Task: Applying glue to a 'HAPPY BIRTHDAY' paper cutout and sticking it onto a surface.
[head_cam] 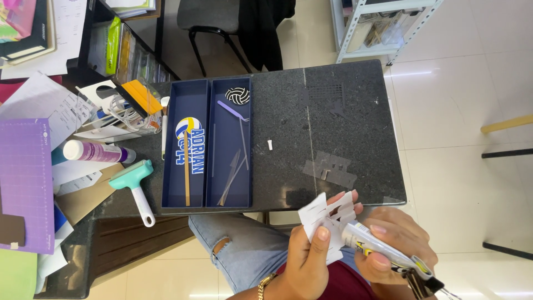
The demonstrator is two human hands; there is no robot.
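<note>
White paper cutout [327, 219], thin and floppy, tears easily; left hand [307, 256] pinches it closed-fingered at the lower edge, best hold there. Right hand [395, 240] wraps a glue tube [383, 249], nozzle touching the cutout, below the granite table [344, 128] edge.
</note>
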